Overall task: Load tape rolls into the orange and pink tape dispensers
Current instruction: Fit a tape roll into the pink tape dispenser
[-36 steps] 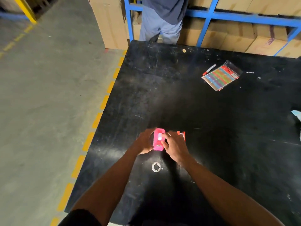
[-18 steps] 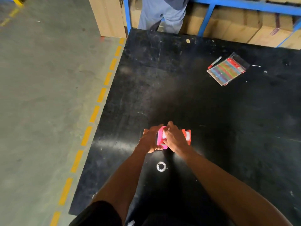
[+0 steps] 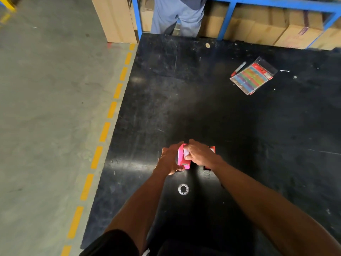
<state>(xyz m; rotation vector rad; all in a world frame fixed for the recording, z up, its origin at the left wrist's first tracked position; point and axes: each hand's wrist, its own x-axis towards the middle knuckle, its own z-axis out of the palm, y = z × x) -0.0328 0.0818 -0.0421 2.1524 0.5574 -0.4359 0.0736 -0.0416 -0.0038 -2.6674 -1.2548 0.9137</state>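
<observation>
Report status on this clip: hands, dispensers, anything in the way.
Left hand grips pink plastic tape dispenser; right hand presses into its top. Orange dispenser mostly hidden behind right hand. Small clear tape roll lies loose nearby. Nothing in the way.

Dim overhead light is glaring off the black table (image 3: 239,126) at nine o'clock; edges are bowing outward, and everything is looking slightly soft.
</observation>
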